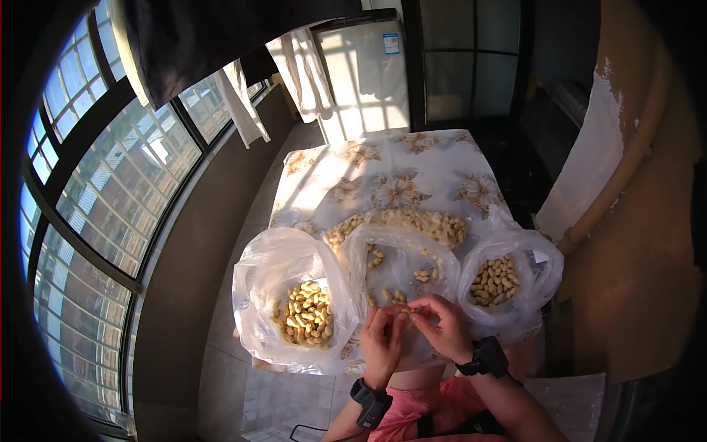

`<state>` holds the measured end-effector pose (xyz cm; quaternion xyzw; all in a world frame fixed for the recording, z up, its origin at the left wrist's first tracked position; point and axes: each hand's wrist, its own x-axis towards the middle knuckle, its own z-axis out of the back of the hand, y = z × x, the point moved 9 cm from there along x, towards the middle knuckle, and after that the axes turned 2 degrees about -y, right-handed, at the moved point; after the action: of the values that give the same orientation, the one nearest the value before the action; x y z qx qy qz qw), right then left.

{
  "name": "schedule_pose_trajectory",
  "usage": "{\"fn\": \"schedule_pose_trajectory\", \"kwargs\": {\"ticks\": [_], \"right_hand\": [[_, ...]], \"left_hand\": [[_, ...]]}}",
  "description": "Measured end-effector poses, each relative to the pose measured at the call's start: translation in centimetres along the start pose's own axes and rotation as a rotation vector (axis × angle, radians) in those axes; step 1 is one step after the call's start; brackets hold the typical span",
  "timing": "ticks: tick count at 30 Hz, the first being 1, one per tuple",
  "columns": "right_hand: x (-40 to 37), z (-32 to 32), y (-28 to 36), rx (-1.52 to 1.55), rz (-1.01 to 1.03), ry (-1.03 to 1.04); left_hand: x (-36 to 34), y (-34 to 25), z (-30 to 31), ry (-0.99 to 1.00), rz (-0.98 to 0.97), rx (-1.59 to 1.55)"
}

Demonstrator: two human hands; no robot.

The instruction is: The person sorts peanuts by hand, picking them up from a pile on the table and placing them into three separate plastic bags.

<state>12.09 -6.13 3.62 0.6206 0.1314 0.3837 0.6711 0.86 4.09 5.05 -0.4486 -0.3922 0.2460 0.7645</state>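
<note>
My left hand [382, 340] and my right hand [443, 328] meet at the table's near edge, fingertips pinched together on a small peanut [406, 312]. Just beyond my fingers lies an open clear plastic bag [357, 254] with a few scattered peanuts [425, 276] in it. To the left of my left hand, another plastic bag [254, 276] stands open around a heap of unshelled peanuts [305, 315]. On the right, beside my right hand, a third open bag [541, 269] holds more unshelled peanuts [495, 281]. Each wrist wears a black band.
A longer bag full of peanuts [420, 223] lies behind the middle one. The table has a flowered cloth [398, 190]. Barred windows [125, 191] run along the left, with hanging dark cloth [221, 37] above. A white fridge-like cabinet [364, 81] stands behind the table.
</note>
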Motion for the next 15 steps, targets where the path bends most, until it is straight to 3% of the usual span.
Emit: {"fn": "schedule_pose_trajectory", "kwargs": {"ticks": [15], "right_hand": [[-0.15, 0.05, -0.32, 0.078, -0.056, -0.017]], "left_hand": [[0.01, 0.47, 0.09, -0.032, 0.003, 0.029]]}}
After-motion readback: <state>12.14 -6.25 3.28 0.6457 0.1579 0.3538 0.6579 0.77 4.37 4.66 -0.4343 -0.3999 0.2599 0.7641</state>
